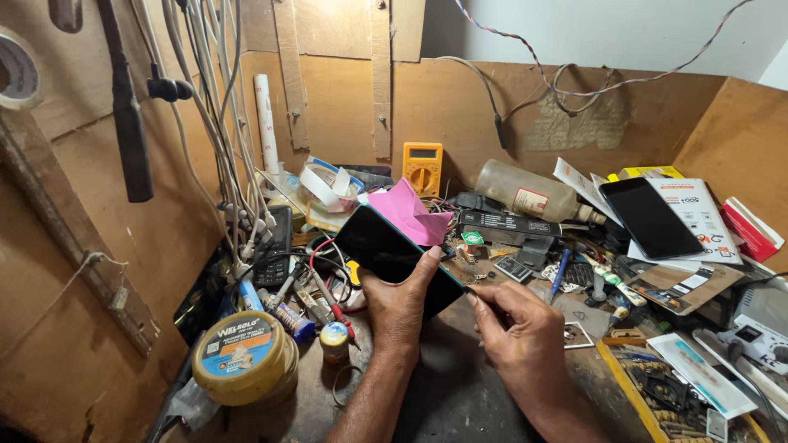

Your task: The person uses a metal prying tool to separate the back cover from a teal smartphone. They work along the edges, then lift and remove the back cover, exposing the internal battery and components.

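A: Bench status? Start with the big stuff.

B: Cluttered wooden workbench [460, 394] under both hands, plywood back wall [460, 107] beyond them. A bundle of hanging cables [209, 123] sits up and to the left of the left hand.

A: The phone?

B: Dark smartphone [386, 250], teal edge, held up off the bench between both hands. Its long axis runs diagonally, from the far left end down to the near right end. Left hand [398, 308] grips it from below, thumb lying across the screen, so it carries the weight. Right hand [521, 332] is pinched narrow at the phone's lower right corner. Fingertips seem to hold something thin against the edge; too small to tell what.

A: Which hand is nearer?

B: Both are touching it. Left at mid-body, right only at the corner.

A: Containers?

B: Round yellow tin [245, 358] with a blue label, left of the left hand, lid on, contents hidden. Clear plastic bottle [525, 193] lying on its side beyond the right hand, looks nearly empty.

A: Smaller items?

B: Second black phone [650, 217], face up on papers, far right of the right hand. Yellow multimeter [423, 168] against the wall, beyond the hands. Pink folded paper [408, 215] just behind the held phone. Red-handled tool [332, 308] just left of the left hand.
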`<state>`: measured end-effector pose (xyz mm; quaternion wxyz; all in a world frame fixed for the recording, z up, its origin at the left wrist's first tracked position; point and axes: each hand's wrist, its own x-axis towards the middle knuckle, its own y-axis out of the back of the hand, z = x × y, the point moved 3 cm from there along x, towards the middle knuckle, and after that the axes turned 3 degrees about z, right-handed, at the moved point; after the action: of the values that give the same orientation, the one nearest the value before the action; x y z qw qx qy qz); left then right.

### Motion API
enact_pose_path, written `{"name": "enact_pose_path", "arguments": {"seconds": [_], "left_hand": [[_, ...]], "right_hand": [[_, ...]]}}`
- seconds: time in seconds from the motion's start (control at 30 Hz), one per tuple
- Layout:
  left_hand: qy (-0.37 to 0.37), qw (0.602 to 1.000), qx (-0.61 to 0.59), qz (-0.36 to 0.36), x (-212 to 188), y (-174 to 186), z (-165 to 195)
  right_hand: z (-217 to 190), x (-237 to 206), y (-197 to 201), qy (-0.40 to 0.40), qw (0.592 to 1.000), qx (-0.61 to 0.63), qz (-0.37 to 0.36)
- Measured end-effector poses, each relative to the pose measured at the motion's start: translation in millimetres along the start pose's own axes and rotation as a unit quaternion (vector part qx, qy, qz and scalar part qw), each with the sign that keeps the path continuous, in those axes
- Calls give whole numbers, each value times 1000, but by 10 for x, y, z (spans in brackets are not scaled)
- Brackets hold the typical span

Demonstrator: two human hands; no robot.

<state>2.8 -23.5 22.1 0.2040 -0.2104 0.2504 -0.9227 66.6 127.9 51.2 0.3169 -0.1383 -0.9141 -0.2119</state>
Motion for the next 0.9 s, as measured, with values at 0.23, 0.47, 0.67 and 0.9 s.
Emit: {"name": "enact_pose_path", "arguments": {"seconds": [0.23,0.47,0.67,0.9], "left_hand": [[-46,998,47,11,10,-12,-60],[-51,996,74,16,-1,-8,-72],[-34,994,98,24,-14,-25,-92],[-31,992,113,45,2,-34,-156]], "right_hand": [[-107,-16,63,182,981,-69,5],[-48,36,12,26,998,-51,10],[-156,-53,22,157,978,-136,3],[-116,-122,-108,207,929,-307,0]]}}
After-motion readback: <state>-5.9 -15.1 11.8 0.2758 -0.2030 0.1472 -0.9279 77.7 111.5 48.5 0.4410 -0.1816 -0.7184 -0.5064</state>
